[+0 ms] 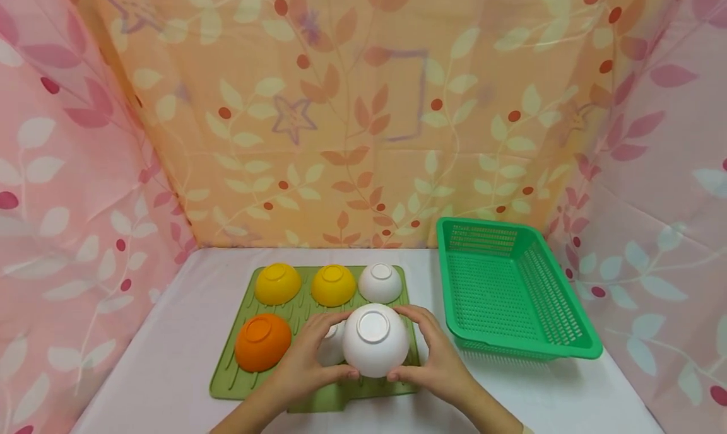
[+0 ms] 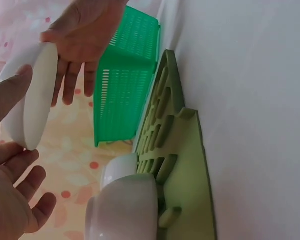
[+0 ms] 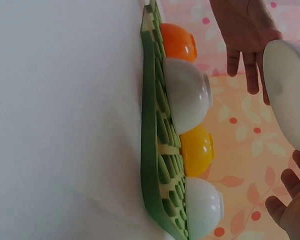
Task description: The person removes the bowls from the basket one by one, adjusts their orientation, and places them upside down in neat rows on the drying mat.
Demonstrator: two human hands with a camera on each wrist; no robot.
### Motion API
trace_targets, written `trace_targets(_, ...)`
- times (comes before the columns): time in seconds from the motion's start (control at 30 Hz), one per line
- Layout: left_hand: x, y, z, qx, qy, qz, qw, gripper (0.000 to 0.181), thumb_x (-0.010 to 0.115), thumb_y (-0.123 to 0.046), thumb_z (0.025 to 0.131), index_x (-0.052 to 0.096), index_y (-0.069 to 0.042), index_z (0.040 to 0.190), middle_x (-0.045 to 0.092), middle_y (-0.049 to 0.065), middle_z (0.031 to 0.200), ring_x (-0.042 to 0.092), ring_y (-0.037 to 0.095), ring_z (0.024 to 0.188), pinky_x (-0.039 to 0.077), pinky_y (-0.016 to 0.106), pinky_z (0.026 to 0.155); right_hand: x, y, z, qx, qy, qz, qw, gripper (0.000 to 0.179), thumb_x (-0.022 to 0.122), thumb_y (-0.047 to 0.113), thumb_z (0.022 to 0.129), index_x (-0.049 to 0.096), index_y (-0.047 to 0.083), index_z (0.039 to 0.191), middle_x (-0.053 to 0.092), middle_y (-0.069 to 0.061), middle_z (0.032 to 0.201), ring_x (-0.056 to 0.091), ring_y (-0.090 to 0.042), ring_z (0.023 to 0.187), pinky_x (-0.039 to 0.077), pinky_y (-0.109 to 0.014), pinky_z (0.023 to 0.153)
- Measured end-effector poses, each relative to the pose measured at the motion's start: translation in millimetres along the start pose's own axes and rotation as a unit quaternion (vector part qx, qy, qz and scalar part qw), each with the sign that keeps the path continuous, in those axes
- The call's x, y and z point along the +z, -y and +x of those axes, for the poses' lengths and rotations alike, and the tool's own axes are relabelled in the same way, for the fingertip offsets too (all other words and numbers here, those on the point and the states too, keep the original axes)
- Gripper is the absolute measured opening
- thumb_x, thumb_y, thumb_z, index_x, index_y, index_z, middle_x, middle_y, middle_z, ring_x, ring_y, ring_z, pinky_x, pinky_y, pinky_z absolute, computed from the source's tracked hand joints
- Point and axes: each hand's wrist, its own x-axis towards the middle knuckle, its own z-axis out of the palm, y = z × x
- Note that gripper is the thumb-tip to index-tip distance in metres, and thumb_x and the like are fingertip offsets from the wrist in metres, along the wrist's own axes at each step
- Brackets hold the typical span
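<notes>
Both hands hold one upside-down white bowl (image 1: pixel 375 352) above the front of a green drying mat (image 1: pixel 309 383). The left hand (image 1: pixel 309 355) grips its left side between thumb and fingers; the right hand (image 1: pixel 437 358) grips the right side the same way. In the left wrist view the bowl (image 2: pixel 40 100) is well off the mat, its rim facing down toward it. Behind the left fingers, a second white bowl (image 1: pixel 331 346) stands upside down on the mat, partly hidden. An orange bowl (image 1: pixel 262 344) lies face down left of it.
Along the mat's back row sit two yellow bowls (image 1: pixel 277 284) and a white bowl (image 1: pixel 380 284), all face down. A green plastic basket (image 1: pixel 488 289) stands to the right on the white tablecloth (image 1: pixel 165 339). Patterned curtains (image 1: pixel 363 137) enclose the back and sides.
</notes>
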Motion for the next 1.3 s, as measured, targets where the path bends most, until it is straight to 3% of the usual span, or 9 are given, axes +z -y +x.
trace_targets(0.17,1.3,0.6,17.5,-0.005,0.004,0.046,0.9989,0.084,0.094,-0.046,0.066,0.054,-0.040,0.140,0.055,-0.017,0.139,0.045,0.015,0.130,0.046,0.054,0.104,-6,-10,6.2,-0.012,-0.020,-0.020,0.9995,0.097,0.098,0.029,0.064,0.050,0.024,0.148,0.052,0.001,0.146,0.048,-0.020,0.136,0.042,-0.064,0.106)
trace_targets(0.43,2.4,12.7,58.8,0.020,0.040,0.110,0.9929,0.085,0.097,-0.041,0.065,0.059,-0.016,0.137,0.062,0.006,0.136,0.046,0.032,0.129,0.033,0.063,0.109,-4,-31,13.7,0.039,-0.041,-0.025,0.9980,0.091,0.093,0.044,0.069,0.050,0.032,0.148,0.051,0.005,0.149,0.046,-0.024,0.141,0.040,-0.062,0.109)
trace_targets(0.6,2.6,18.1,73.8,0.010,0.063,0.146,0.9872,0.084,0.099,-0.039,0.062,0.062,-0.012,0.133,0.064,0.009,0.132,0.046,0.031,0.126,0.030,0.060,0.108,3,-33,15.0,0.097,-0.034,-0.020,0.9945,0.092,0.092,0.045,0.070,0.049,0.028,0.150,0.048,-0.001,0.153,0.042,-0.029,0.145,0.038,-0.063,0.111)
trace_targets(0.77,7.7,21.7,83.1,0.007,0.092,0.215,0.9723,0.081,0.098,-0.045,0.062,0.064,-0.015,0.128,0.067,-0.001,0.126,0.047,0.025,0.125,0.032,0.052,0.102,6,-39,14.1,0.133,-0.021,-0.032,0.9903,0.092,0.093,0.039,0.071,0.051,0.017,0.149,0.049,-0.009,0.153,0.042,-0.033,0.144,0.037,-0.061,0.113)
trace_targets(1.1,23.0,23.4,87.3,0.011,0.127,0.326,0.9368,0.076,0.096,-0.054,0.060,0.068,-0.015,0.118,0.070,-0.001,0.113,0.053,0.022,0.111,0.035,0.046,0.098,10,-57,16.4,0.161,0.016,-0.074,0.9841,0.095,0.098,0.032,0.064,0.053,0.007,0.144,0.055,-0.014,0.143,0.043,-0.038,0.140,0.036,-0.060,0.113)
trace_targets(1.3,28.8,30.0,88.4,0.013,0.136,0.354,0.9254,0.072,0.095,-0.057,0.059,0.068,-0.017,0.112,0.069,-0.005,0.102,0.053,0.019,0.101,0.038,0.045,0.095,11,-63,19.6,0.163,0.033,-0.086,0.9822,0.096,0.099,0.032,0.063,0.053,0.005,0.144,0.056,-0.015,0.142,0.042,-0.039,0.140,0.035,-0.061,0.113)
